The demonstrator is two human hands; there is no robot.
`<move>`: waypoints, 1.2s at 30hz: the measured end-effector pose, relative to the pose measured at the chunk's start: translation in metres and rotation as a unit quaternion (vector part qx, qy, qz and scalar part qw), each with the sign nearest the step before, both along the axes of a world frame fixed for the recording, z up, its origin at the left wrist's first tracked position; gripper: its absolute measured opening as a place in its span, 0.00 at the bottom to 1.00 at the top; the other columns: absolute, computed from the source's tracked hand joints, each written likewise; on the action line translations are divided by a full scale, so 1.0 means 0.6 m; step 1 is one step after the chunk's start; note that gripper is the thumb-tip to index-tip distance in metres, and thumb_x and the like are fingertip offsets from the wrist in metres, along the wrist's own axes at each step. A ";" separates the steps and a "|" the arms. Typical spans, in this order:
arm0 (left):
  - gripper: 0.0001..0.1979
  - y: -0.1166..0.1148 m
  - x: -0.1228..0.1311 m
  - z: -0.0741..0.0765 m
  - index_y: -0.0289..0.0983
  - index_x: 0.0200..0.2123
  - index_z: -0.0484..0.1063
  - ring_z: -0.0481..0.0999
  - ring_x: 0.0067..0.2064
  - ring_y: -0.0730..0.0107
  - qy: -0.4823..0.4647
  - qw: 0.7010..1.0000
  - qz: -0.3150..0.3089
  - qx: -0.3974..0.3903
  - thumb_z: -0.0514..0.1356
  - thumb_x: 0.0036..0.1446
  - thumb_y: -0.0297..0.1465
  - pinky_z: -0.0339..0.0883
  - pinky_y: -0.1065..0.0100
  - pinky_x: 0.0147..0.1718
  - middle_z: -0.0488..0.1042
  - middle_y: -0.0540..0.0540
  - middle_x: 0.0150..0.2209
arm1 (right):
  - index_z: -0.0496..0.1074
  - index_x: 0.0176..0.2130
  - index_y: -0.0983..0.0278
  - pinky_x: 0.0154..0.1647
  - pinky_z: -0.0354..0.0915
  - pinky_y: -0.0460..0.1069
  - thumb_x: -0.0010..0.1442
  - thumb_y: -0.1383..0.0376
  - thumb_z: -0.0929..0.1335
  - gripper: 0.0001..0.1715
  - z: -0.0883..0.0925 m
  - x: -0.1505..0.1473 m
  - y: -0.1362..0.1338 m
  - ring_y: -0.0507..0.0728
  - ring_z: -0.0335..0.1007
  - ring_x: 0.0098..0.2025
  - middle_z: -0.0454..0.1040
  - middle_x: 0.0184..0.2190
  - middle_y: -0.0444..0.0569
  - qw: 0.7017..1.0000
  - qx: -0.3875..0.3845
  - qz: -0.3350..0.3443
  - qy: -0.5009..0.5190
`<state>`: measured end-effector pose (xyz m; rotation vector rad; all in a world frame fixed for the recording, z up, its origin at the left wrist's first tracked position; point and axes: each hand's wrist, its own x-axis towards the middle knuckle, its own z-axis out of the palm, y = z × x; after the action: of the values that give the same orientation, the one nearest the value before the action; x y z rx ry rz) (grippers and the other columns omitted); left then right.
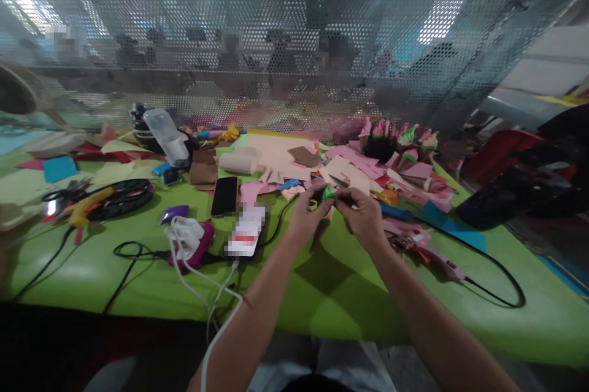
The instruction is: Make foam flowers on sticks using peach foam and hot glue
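Above the green table [340,312], in the middle of the head view, both hands meet at a small green piece [327,193]. My left hand [307,213] is closed on its left side. On the right, my right hand [361,211] pinches the piece's edge between thumb and fingers. Below the green piece hangs a brown, cone-like part [321,231], partly hidden by my left hand. Pink and cream paper scraps [352,162] lie just behind the hands.
A pink glue gun [435,254] with a looping black cable lies right of my forearms. To the left are a phone [247,231], a dark phone [225,196] and a magenta power strip [196,251] with white cables. Paper cones [407,136] stand behind, before a perforated metal screen [276,18].
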<state>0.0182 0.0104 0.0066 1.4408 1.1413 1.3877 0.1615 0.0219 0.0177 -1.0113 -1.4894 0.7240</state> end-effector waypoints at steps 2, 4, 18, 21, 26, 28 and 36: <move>0.15 0.000 0.000 -0.001 0.43 0.49 0.75 0.75 0.47 0.66 0.010 1.000 0.000 -0.001 0.63 0.58 0.32 0.68 0.63 0.47 0.78 0.45 0.49 | 0.75 0.30 0.61 0.33 0.66 0.50 0.51 0.57 0.72 0.09 -0.002 -0.001 -0.003 0.56 0.71 0.30 0.76 0.27 0.46 1.000 0.000 0.007 0.003; 0.13 0.000 0.001 -0.001 0.43 0.48 0.76 0.76 0.46 0.66 0.013 1.000 0.000 0.005 0.63 0.59 0.31 0.69 0.62 0.47 0.79 0.45 0.47 | 0.75 0.29 0.61 0.33 0.66 0.50 0.51 0.58 0.72 0.08 -0.001 0.001 -0.005 0.55 0.70 0.30 0.76 0.28 0.45 1.000 0.004 0.010 0.001; 0.06 -0.002 -0.004 0.001 0.39 0.37 0.78 0.75 0.44 0.60 0.192 0.972 0.079 0.111 0.60 0.59 0.27 0.68 0.58 0.47 0.80 0.43 0.39 | 0.78 0.37 0.59 0.30 0.67 0.50 0.55 0.60 0.71 0.09 0.020 0.011 -0.019 0.55 0.68 0.31 0.75 0.31 0.48 0.995 0.069 0.009 -0.070; 0.07 -0.002 -0.005 0.002 0.39 0.35 0.78 0.75 0.43 0.60 0.219 0.966 0.079 0.112 0.59 0.58 0.25 0.67 0.59 0.46 0.80 0.44 0.38 | 0.79 0.36 0.59 0.30 0.67 0.50 0.55 0.60 0.72 0.08 0.018 0.010 -0.018 0.55 0.68 0.30 0.76 0.32 0.49 0.994 0.070 0.004 -0.081; 0.09 -0.004 -0.005 0.005 0.38 0.33 0.78 0.75 0.42 0.62 0.242 0.960 0.071 0.125 0.58 0.57 0.22 0.66 0.61 0.47 0.80 0.45 0.37 | 0.80 0.36 0.59 0.32 0.68 0.50 0.56 0.62 0.72 0.06 0.015 0.011 -0.018 0.56 0.70 0.33 0.77 0.34 0.49 0.992 0.087 0.016 -0.088; 0.10 -0.005 -0.005 0.006 0.38 0.33 0.78 0.75 0.41 0.62 0.248 0.958 0.069 0.130 0.58 0.57 0.22 0.66 0.61 0.47 0.80 0.45 0.37 | 0.80 0.36 0.59 0.33 0.68 0.50 0.57 0.62 0.72 0.06 0.015 0.011 -0.018 0.57 0.71 0.34 0.77 0.34 0.50 0.992 0.091 0.019 -0.088; 0.09 -0.005 -0.006 0.012 0.39 0.31 0.79 0.75 0.39 0.63 0.281 0.951 0.056 0.118 0.59 0.57 0.24 0.66 0.61 0.44 0.80 0.46 0.34 | 0.78 0.31 0.59 0.34 0.68 0.51 0.57 0.60 0.72 0.06 0.019 0.014 -0.014 0.57 0.70 0.33 0.75 0.31 0.49 0.989 0.100 0.011 -0.104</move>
<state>0.0143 0.0072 0.0139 2.0567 1.4606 1.2530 0.1701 0.0136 0.0290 -0.9393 -1.7196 0.4835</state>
